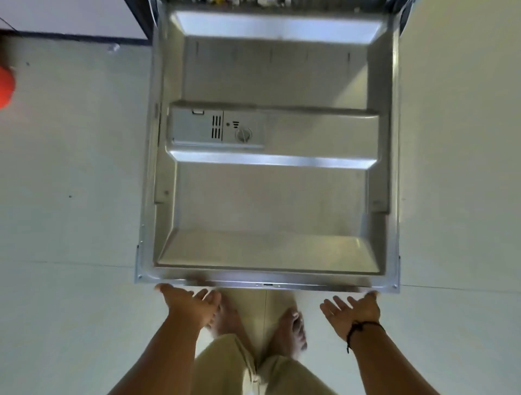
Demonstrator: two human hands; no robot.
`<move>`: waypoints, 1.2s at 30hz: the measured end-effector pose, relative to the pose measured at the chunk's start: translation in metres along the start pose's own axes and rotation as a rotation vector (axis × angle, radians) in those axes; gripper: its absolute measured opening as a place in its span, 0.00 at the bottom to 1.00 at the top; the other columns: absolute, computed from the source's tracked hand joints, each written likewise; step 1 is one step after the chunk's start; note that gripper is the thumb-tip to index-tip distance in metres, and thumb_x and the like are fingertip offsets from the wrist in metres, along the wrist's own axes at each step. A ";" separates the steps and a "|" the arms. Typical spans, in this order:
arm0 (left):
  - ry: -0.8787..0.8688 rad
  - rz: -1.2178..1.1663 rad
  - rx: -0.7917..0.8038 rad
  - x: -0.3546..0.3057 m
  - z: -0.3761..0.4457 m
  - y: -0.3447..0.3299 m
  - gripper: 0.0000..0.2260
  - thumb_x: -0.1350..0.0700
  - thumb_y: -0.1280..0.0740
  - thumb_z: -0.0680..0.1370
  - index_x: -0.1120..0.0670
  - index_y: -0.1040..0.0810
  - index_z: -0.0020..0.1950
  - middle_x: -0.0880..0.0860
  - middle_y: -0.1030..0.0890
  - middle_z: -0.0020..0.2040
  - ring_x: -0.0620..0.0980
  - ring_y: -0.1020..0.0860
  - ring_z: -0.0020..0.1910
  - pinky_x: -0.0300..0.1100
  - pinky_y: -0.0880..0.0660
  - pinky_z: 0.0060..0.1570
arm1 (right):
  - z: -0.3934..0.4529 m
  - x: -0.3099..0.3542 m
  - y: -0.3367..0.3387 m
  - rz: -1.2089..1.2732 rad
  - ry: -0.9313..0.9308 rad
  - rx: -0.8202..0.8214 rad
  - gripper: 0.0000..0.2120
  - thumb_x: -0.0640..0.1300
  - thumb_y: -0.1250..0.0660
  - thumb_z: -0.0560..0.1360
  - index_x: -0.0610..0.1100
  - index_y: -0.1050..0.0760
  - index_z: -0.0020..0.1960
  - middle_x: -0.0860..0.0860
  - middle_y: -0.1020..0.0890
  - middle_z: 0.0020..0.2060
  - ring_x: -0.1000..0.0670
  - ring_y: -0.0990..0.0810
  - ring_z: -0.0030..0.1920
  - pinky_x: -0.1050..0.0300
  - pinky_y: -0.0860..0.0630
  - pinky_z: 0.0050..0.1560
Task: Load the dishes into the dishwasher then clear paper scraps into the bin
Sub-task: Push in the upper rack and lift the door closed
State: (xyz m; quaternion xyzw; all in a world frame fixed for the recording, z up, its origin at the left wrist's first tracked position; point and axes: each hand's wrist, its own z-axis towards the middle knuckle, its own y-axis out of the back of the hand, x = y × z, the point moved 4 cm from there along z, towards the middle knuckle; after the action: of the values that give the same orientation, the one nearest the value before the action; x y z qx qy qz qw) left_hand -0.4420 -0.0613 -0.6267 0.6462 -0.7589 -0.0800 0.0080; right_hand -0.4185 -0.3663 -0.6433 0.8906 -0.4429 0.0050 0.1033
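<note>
The dishwasher door (270, 197) lies folded down flat in front of me, its steel inner face up, with a grey detergent compartment (217, 129) at its left middle. My left hand (191, 304) is at the door's near edge on the left, palm up, fingers straight, holding nothing. My right hand (352, 310) is at the near edge on the right, palm up and spread, thumb at the door's corner, a dark cord round the wrist. A sliver of the dishwasher rack (253, 2) shows at the top edge. No dishes or paper scraps can be made out.
Pale tiled floor (70, 225) lies on both sides of the door. My bare feet (290, 330) stand just under its near edge. A red-orange object (5, 87) sits at the far left edge. A white cabinet front (70, 17) is at the top left.
</note>
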 end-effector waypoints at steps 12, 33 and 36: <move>-0.214 -0.067 0.060 0.000 -0.017 -0.008 0.35 0.24 0.45 0.68 0.45 0.22 0.63 0.55 0.20 0.61 0.62 0.24 0.59 0.62 0.31 0.62 | -0.024 0.000 -0.024 0.240 0.156 0.071 0.34 0.73 0.54 0.72 0.55 0.23 0.61 0.46 0.20 0.59 0.39 0.25 0.60 0.35 0.32 0.61; -0.322 0.301 0.882 -0.128 -0.534 -0.142 0.28 0.43 0.31 0.72 0.55 0.28 0.68 0.56 0.24 0.61 0.55 0.25 0.54 0.47 0.26 0.52 | -0.531 0.171 -0.133 -0.507 0.834 0.215 0.15 0.41 0.41 0.80 0.37 0.29 0.65 0.37 0.23 0.58 0.36 0.20 0.54 0.46 0.23 0.54; -0.667 0.706 0.900 -0.129 -0.554 -0.175 0.22 0.57 0.30 0.75 0.51 0.31 0.67 0.52 0.26 0.64 0.53 0.27 0.61 0.44 0.24 0.48 | -0.560 0.185 -0.149 -0.918 1.150 -0.013 0.16 0.39 0.40 0.77 0.33 0.30 0.63 0.36 0.23 0.60 0.36 0.24 0.60 0.46 0.27 0.59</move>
State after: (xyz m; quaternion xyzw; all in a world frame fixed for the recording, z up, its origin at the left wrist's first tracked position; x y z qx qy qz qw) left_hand -0.1852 -0.0224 -0.0908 0.2394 -0.8465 0.0564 -0.4723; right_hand -0.1423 -0.3189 -0.1039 0.8423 0.0990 0.4250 0.3164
